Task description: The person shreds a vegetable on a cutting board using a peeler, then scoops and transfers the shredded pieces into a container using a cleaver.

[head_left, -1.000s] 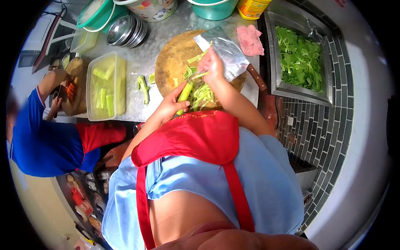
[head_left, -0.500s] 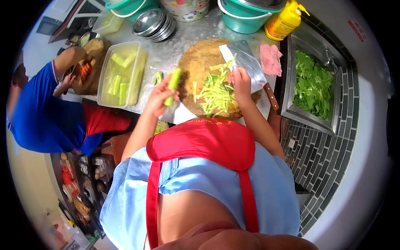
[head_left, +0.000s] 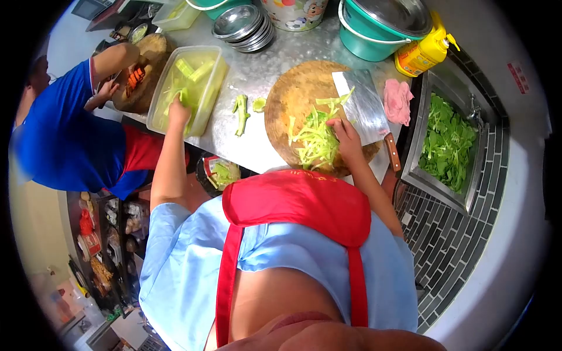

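Observation:
My left hand (head_left: 180, 112) reaches into a clear plastic container (head_left: 208, 117), its fingers closed on a peeled green stem piece (head_left: 180, 93). Other stem pieces (head_left: 193, 70) lie in there. My right hand (head_left: 346, 138) is at the right side of a pile of pale green peelings (head_left: 316, 140) on the round wooden chopping board (head_left: 287, 93). Its curled fingers close on the edge of the pile. Across the board's right side lies a cleaver (head_left: 364, 105), its brown handle towards me.
A green stem scrap (head_left: 240, 115) and a small round end (head_left: 259, 105) lie on the metal table. Pink cloth (head_left: 398, 101), a yellow bottle (head_left: 420, 54), a teal bucket (head_left: 366, 44) and stacked metal bowls (head_left: 243, 28) stand around. Leafy greens (head_left: 448, 146) fill the sink. A co-worker (head_left: 70, 134) cuts at left.
My left hand has moved left from beside the board into the container with the stem piece. My right hand has moved lower against the peelings. The view has shifted left.

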Available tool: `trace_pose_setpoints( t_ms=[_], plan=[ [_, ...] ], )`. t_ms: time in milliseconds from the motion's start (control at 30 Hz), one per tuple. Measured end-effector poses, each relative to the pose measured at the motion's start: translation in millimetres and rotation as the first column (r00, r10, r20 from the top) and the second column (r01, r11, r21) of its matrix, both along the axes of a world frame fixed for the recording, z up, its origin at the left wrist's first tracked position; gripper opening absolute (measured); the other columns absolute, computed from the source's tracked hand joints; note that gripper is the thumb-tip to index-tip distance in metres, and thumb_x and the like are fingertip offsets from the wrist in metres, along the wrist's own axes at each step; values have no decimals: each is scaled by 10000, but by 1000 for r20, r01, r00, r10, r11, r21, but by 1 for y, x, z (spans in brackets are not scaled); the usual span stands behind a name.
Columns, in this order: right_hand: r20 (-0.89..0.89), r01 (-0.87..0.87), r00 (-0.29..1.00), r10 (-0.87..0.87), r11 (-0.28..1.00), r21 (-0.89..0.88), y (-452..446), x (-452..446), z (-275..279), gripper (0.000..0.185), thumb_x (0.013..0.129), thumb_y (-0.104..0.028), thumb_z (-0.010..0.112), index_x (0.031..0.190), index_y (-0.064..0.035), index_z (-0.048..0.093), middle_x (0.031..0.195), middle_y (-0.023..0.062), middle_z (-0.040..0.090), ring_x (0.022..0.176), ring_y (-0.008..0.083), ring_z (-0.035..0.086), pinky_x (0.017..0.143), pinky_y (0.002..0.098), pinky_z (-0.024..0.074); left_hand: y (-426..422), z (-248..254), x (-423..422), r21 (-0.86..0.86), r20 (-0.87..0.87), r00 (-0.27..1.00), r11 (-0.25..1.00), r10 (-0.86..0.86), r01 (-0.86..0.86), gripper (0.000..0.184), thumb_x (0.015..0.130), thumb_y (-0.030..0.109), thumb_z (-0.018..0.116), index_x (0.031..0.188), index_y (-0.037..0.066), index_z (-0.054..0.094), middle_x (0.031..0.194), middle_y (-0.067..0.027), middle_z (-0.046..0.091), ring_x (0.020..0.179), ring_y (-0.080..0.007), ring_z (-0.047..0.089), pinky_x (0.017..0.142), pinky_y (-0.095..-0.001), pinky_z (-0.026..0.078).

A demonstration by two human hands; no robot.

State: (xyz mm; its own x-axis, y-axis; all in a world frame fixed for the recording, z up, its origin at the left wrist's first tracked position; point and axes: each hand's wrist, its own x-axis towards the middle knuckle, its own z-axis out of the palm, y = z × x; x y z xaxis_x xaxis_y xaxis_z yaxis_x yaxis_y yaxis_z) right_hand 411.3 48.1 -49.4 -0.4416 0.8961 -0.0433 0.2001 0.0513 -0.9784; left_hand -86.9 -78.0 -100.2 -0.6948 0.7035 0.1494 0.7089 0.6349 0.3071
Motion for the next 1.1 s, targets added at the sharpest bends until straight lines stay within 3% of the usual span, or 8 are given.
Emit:
trace_pose_setpoints(
  t_ms=[133, 267, 433, 667, 733, 800, 1033, 1100],
  plan=[
    [-73, 11, 997, -18, 995, -99, 3, 8, -15, 265, 928, -234, 429, 932, -23, 589, 878, 31, 588, 858, 116, 521, 790, 241, 392, 16, 27, 67, 168, -349, 918, 951, -189, 260, 538, 700, 38, 619, 1212, 62, 453, 948, -195, 559, 846, -319, 565, 748, -382, 461],
    [-111, 29, 993, -36, 998, -64, 0, 7, 1, 266, 933, -230, 418, 923, -19, 580, 881, 29, 587, 858, 109, 512, 799, 239, 383, 28, 2, 137, 152, 140, 927, 933, -348, 327, 411, 708, 120, 661, 1069, 35, 485, 951, -216, 545, 877, -353, 546, 758, -422, 452],
    [-158, 48, 986, -56, 997, -56, 0, 3, 10, 277, 940, -227, 398, 912, -15, 574, 897, 39, 594, 882, 122, 517, 823, 254, 382, 26, -20, 181, -180, 294, 941, 957, -169, 229, 507, 714, 226, 661, 1088, -29, 433, 997, -270, 548, 933, -386, 547, 805, -421, 443],
    [-233, 122, 962, -141, 988, -96, 5, 7, 25, 282, 941, -222, 386, 883, -8, 560, 860, 56, 586, 834, 138, 514, 806, 265, 393, 18, -43, 155, 25, 424, 906, 1000, 1, -13, 330, 782, 163, 445, 1041, -38, 483, 746, -197, 594, 679, -321, 592, 604, -391, 468],
    [-379, 143, 899, -217, 966, -214, 10, 6, 21, 274, 938, -220, 391, 844, -20, 551, 778, 42, 548, 762, 140, 491, 771, 274, 399, 19, 11, 177, 189, 929, 358, 950, -91, -249, 131, 809, 115, 381, 863, 35, 468, 604, -35, 456, 500, -111, 429, 451, -251, 363],
    [-574, 79, 761, -304, 920, -383, 20, 8, 11, 269, 935, -216, 395, 790, -37, 536, 686, 18, 488, 670, 137, 453, 729, 289, 402, 21, 43, 200, 250, 968, 106, 925, -228, -286, 139, 863, 158, 395, 879, 46, 476, 646, -42, 479, 519, -122, 442, 477, -251, 378],
    [-924, -389, 266, -276, 846, -365, 33, -11, 29, 526, 913, -486, 337, 560, -97, 349, 491, -2, 291, 465, 119, 294, 558, 318, 336, 33, 80, 291, 172, 812, -521, 961, -262, -215, 325, 948, 356, 313, 925, 67, 459, 650, -46, 461, 519, -143, 397, 451, -257, 326],
    [-877, -329, 307, -370, 823, -463, 23, -23, 43, 501, 914, -442, 379, 546, -103, 348, 487, -4, 289, 448, 121, 286, 536, 319, 329, 36, 87, 311, 120, 855, -481, 976, -195, -183, 327, 951, 352, 302, 923, 66, 459, 640, -47, 456, 517, -140, 397, 448, -251, 320]
  ],
)
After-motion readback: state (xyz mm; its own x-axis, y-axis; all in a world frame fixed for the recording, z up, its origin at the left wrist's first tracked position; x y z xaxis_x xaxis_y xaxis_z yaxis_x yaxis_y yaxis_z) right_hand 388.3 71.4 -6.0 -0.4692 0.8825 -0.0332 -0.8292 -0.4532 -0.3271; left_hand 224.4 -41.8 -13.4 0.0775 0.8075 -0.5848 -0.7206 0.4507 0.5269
